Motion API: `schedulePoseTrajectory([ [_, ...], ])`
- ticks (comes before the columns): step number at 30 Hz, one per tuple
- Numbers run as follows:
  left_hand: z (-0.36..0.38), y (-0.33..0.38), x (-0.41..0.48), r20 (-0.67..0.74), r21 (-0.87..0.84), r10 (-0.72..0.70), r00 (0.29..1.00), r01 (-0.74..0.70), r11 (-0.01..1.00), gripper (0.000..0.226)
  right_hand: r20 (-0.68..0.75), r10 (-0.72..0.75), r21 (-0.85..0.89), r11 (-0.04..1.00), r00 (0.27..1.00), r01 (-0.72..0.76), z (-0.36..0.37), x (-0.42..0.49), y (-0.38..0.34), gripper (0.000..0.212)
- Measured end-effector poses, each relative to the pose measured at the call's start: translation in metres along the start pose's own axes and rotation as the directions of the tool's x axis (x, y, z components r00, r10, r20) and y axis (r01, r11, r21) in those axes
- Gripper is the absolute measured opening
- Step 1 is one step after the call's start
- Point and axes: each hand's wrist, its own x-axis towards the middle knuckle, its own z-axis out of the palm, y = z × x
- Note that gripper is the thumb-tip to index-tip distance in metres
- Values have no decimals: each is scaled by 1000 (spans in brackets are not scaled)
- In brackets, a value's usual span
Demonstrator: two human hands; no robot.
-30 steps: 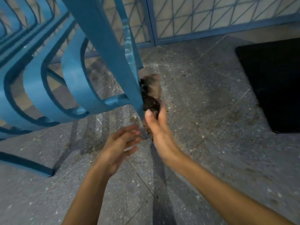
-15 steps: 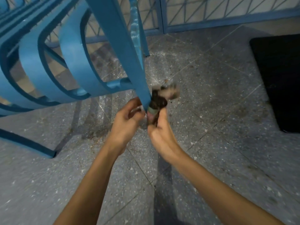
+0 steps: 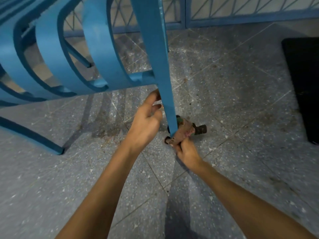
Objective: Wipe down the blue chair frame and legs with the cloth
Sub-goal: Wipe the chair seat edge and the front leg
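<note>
Lower than a second ago, my right hand [image 3: 187,152] grips the cloth [image 3: 183,130] against the foot of the chair leg [image 3: 165,100] to scrub it; my left hand [image 3: 146,121], loose-fingered, touches the leg, steadying it.

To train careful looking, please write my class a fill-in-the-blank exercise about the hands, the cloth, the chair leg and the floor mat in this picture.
1. The right hand grips the cloth at the ____ end of the chair leg.
2. The left hand is beside that leg, ____ up it than the cloth.
3. The chair leg is painted ____.
4. The mat by the picture's right edge is ____.

Missing words: lower; higher; blue; black.
</note>
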Motion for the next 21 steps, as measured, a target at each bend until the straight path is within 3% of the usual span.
schedulePoseTrajectory([
  [5,-2,-1,1,24,-36,10,1000,-9,999,59,37,-53,156,987,998,47,-29,-4,-14,31],
  [7,-2,-1,2,28,-54,16,999,-14,998,54,-45,-103,313,943,994,112,-54,-14,-36,31],
  [9,-2,-2,2,31,-77,8,999,-5,997,48,-219,-142,366,905,965,216,-75,-18,-49,34],
  [11,-2,-1,3,25,-92,-3,1000,5,996,46,-294,-91,426,879,951,215,-88,-18,-60,33],
  [14,0,0,3,6,-102,6,1000,-5,995,44,-134,90,646,763,987,18,-93,-14,-76,12],
  [17,2,-1,3,6,-108,-5,1000,6,994,46,117,-59,833,549,991,-66,-99,-19,-77,31],
  [18,1,0,3,5,-107,-6,1000,7,994,47,165,-110,814,576,980,-73,-103,-21,-75,41],
  [19,1,-1,3,5,-102,-5,1000,6,995,48,186,-140,725,687,973,-40,-104,-22,-72,48],
  [21,0,0,3,11,-86,-1,1000,1,996,48,192,-184,375,921,964,101,-101,-10,-70,65],
])
